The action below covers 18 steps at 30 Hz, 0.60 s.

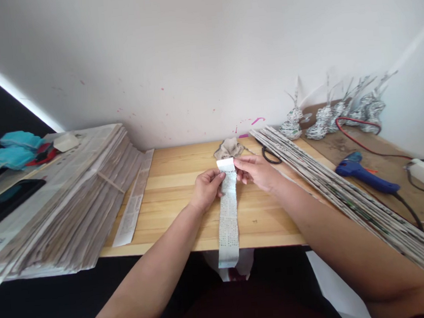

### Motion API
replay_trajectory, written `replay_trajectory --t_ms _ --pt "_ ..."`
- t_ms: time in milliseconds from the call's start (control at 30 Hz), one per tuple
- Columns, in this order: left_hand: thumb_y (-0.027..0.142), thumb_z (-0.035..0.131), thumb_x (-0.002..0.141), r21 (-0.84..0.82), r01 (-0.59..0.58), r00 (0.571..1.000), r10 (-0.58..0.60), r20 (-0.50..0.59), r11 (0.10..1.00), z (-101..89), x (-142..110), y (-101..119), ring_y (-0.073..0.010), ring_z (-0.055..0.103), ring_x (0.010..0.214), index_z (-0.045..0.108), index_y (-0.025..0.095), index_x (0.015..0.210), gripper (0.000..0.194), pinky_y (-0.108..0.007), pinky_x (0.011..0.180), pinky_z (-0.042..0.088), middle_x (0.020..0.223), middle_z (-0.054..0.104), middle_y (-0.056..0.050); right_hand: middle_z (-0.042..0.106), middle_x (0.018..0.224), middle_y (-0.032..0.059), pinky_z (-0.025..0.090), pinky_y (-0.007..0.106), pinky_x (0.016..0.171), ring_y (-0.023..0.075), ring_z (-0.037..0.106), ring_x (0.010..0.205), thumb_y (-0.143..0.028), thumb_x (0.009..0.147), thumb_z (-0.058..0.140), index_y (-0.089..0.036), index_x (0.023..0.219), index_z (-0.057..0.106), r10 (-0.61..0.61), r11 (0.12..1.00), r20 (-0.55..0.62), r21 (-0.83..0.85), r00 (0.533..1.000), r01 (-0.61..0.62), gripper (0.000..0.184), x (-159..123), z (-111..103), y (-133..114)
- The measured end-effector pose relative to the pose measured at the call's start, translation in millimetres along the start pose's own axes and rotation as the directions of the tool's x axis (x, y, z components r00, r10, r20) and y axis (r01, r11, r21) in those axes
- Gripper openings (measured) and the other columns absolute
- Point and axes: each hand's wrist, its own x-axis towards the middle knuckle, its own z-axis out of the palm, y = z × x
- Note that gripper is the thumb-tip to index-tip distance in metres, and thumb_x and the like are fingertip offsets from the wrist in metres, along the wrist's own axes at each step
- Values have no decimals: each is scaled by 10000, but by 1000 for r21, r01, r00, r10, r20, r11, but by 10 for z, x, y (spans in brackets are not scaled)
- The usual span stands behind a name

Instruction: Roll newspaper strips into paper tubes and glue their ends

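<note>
A long strip of printed newspaper (227, 217) hangs between my hands, its lower end reaching past the table's front edge. My left hand (207, 188) pinches the strip's left side near the top, thumb across the paper. At the upper right corner, my right hand (254, 171) grips the same strip between thumb and fingers. The white top end looks folded over. Just beyond it lies a crumpled greyish cloth (229, 148). Black scissor-like handles (271, 156) show to the right of my right hand, partly under paper rods.
Left stands a thick newspaper stack (78, 205) bearing a phone (10, 202) and blue bundles (13, 151); a loose strip (136, 200) lies beside it. Long rolled paper rods (333, 183) cross the right, near a blue glue gun (365, 173) and woven paper pieces (320, 122).
</note>
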Motion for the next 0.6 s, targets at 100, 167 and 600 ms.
replay_trajectory --t_ms 100,167,600 --pt "433 703 749 4 -1 1000 1 7 1000 -6 3 -2 -50 421 375 642 130 821 317 -186 358 328 530 533 50 602 596 19 371 188 381 99 548 502 -466 695 761 -128 782 684 19 999 -10 31 1000 -18 357 2 11 -5" --pt "436 702 750 3 3 1000 -3 13 1000 -8 3 -4 -49 422 372 641 131 830 321 -185 356 323 532 535 50 606 599 22 371 185 379 97 550 499 -449 692 763 -126 766 681 19 999 -24 28 1000 -18 341 -1 21 -11" --pt "417 712 744 -31 5 999 -4 44 1000 -15 17 -13 -58 484 389 627 126 807 309 -183 377 394 571 586 32 601 553 25 390 190 387 106 553 479 -331 700 711 -126 692 666 24 999 -26 25 999 -24 211 2 22 -3"
